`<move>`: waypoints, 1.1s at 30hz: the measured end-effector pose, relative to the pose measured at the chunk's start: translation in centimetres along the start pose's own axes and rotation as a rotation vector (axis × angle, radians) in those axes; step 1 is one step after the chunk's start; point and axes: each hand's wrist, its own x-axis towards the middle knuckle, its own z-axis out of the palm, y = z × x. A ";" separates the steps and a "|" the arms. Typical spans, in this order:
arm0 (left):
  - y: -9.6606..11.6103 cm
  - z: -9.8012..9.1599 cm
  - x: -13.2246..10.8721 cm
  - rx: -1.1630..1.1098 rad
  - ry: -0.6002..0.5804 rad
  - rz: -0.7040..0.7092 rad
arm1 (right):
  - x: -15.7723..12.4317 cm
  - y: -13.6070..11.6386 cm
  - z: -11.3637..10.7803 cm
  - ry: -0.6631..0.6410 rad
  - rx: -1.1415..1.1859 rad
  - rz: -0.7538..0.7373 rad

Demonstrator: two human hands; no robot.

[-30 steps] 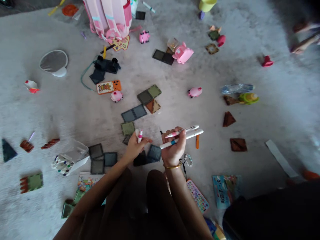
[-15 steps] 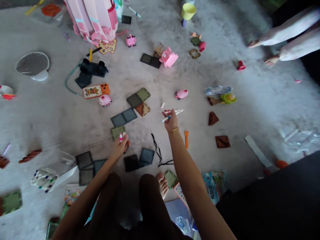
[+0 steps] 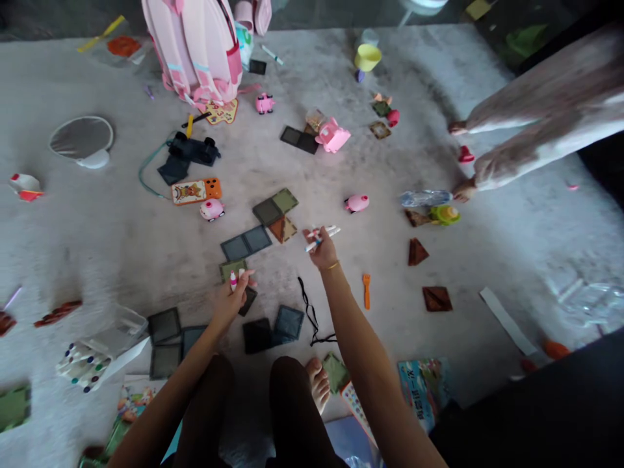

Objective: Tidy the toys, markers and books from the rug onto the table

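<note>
Stretched out over the grey carpet [image 3: 121, 247], the right hand [image 3: 322, 252] is closed around a small bundle of white markers [image 3: 325, 233], whose ends stick out past the fingers toward the right. A thin gold bracelet [image 3: 333, 265] sits on that wrist. The left hand [image 3: 229, 299] is lower and nearer the body, and it pinches a short pink-and-white pen [image 3: 233, 280] upright between thumb and fingertips, with the remaining fingers loosely extended. Just beyond the left fingertips lies a green tile [image 3: 229, 266], and a little further out from it sits a pair of dark square tiles [image 3: 246, 242]. An orange triangular tile [image 3: 284, 229] lies just left of the right hand, between the two hands and slightly ahead of them. A black cord [image 3: 312, 312] lies looped on the carpet close beside the right forearm, on its left, and more dark tiles [image 3: 273, 325] lie to the right of the left wrist. An orange toy fork [image 3: 366, 290] lies to the right of the right forearm, near but apart from it. A pink pig toy [image 3: 357, 203] stands beyond the right hand, up and to its right. Well off to the left of the left arm is an open box of pens [image 3: 82, 364]. Another person's bare feet [image 3: 463, 190] rest on the carpet well to the right of both hands, and a pink backpack [image 3: 195, 45] stands far ahead of the left hand.
</note>
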 end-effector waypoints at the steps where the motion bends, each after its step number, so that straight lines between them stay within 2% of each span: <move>1: 0.1 0.0 0.1 0.000 0.023 0.011 | -1.3 1.1 -0.1 -0.063 0.018 0.048; 4: 0.3 0.0 0.6 -0.026 0.068 0.028 | -4.9 4.5 -0.9 -0.216 0.082 0.183; 7: 0.0 -0.1 0.9 -0.084 0.068 0.017 | -6.2 6.2 -1.6 -0.176 0.047 0.135; 9: -0.2 -0.2 0.7 -0.121 0.061 0.012 | -5.2 5.6 -1.7 -0.071 -0.065 -0.005; 12: -0.7 -0.2 0.3 -0.149 0.058 -0.006 | -1.7 3.1 -1.3 0.082 -0.281 -0.148; 16: -1.1 -0.1 -0.2 -0.178 0.050 -0.026 | 2.6 0.2 -0.5 0.098 -0.380 -0.110; 20: -1.1 -0.2 -0.2 -0.195 0.058 -0.026 | 3.2 -0.6 0.7 0.067 -0.396 -0.047; 22: -1.1 -0.3 -0.2 -0.213 0.084 -0.022 | 1.9 -0.3 1.4 0.040 -0.384 -0.020; 24: -1.1 -0.3 -0.1 -0.219 0.111 -0.015 | -0.6 0.3 2.0 -0.052 -0.324 0.041; 27: -0.6 -0.2 -0.1 -0.176 0.101 0.013 | -6.1 2.1 2.5 -0.344 -0.032 0.241; 29: -0.1 0.1 -0.4 -0.153 0.052 0.022 | -10.1 3.6 2.6 -0.509 0.166 0.373; 31: 0.6 0.4 -0.8 -0.165 -0.009 0.018 | -13.7 5.1 2.7 -0.571 0.259 0.432; 33: 1.2 0.8 -1.3 -0.186 -0.060 0.015 | -16.2 6.3 2.9 -0.566 0.305 0.441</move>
